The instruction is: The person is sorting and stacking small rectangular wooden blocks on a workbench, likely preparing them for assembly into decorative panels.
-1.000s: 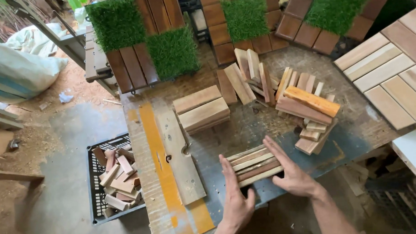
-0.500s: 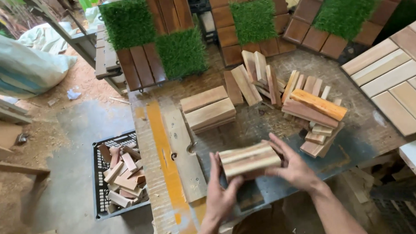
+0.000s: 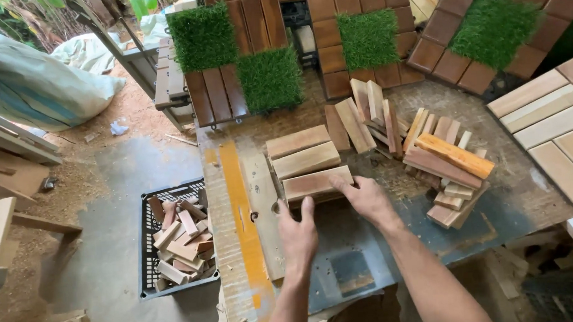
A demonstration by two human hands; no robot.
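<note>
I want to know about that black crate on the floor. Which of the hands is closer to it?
The left hand. It sits just right of the black crate, past the bench edge; the right hand lies farther right.
</note>
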